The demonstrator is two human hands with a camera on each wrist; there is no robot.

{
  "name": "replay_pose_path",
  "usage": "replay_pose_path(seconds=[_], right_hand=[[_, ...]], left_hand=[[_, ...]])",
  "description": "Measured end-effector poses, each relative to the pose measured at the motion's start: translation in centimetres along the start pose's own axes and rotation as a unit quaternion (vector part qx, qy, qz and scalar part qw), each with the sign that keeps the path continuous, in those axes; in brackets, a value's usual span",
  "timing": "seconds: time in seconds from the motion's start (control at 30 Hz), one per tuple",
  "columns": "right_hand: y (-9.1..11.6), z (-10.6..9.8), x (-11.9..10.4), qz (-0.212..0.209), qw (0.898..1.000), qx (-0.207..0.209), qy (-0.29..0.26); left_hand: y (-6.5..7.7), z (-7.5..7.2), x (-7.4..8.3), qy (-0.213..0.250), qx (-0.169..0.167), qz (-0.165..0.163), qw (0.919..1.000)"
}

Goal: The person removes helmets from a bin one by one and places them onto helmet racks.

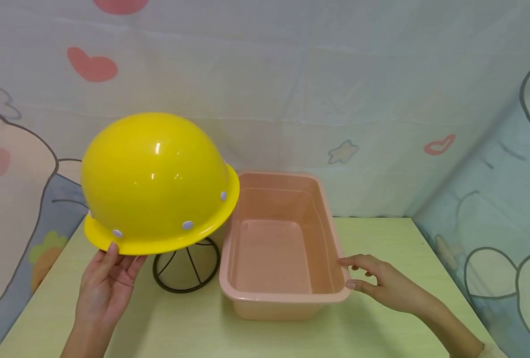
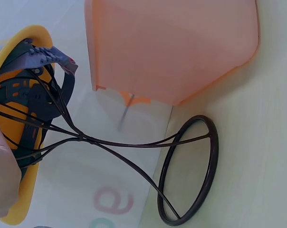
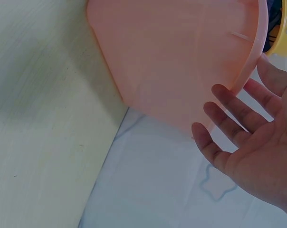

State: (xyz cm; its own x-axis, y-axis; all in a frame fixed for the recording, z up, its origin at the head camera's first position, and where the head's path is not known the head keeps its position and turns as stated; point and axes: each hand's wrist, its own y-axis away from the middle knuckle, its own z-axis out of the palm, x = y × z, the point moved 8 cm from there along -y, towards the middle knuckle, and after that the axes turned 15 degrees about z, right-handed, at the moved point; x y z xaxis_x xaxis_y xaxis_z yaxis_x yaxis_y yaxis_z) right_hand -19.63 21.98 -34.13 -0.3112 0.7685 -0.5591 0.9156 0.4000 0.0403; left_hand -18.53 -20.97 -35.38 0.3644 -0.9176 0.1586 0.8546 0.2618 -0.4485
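A yellow hard hat (image 1: 157,184) sits dome up at the left, its brim slightly tilted. My left hand (image 1: 108,288) grips the near brim, thumb on top and fingers underneath. Below the hat is a black wire stand (image 2: 188,171); its round base shows on the table, and its upper wires reach into the hat's straps (image 2: 39,90) in the left wrist view. A pink plastic basin (image 1: 287,298) stands to the right of the hat. My right hand (image 1: 381,283) touches the basin's right rim with thumb and index finger, the other fingers loosely spread outside the wall.
The pale wooden table (image 1: 188,328) lies under everything. Behind it hangs a light cloth (image 1: 265,84) printed with hearts and stars, with more printed cloth at both sides. The basin stands close to the back cloth and directly beside the stand.
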Motion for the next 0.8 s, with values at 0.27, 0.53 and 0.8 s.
replay_pose_path(seconds=[0.27, 0.53, 0.8], right_hand=[[-0.1, 0.0, 0.0, 0.001, 1.000, -0.001, 0.002], [-0.2, 0.0, -0.1, 0.009, 1.000, -0.010, 0.007], [-0.1, -0.1, -0.2, 0.010, 1.000, -0.013, 0.003]], left_hand=[[0.2, 0.0, 0.3, -0.004, -0.013, -0.014, 0.9998], [0.5, -0.3, 0.8, -0.031, -0.001, -0.031, 0.9990], [0.9, -0.6, 1.9, -0.162, 0.004, -0.072, 0.9842]])
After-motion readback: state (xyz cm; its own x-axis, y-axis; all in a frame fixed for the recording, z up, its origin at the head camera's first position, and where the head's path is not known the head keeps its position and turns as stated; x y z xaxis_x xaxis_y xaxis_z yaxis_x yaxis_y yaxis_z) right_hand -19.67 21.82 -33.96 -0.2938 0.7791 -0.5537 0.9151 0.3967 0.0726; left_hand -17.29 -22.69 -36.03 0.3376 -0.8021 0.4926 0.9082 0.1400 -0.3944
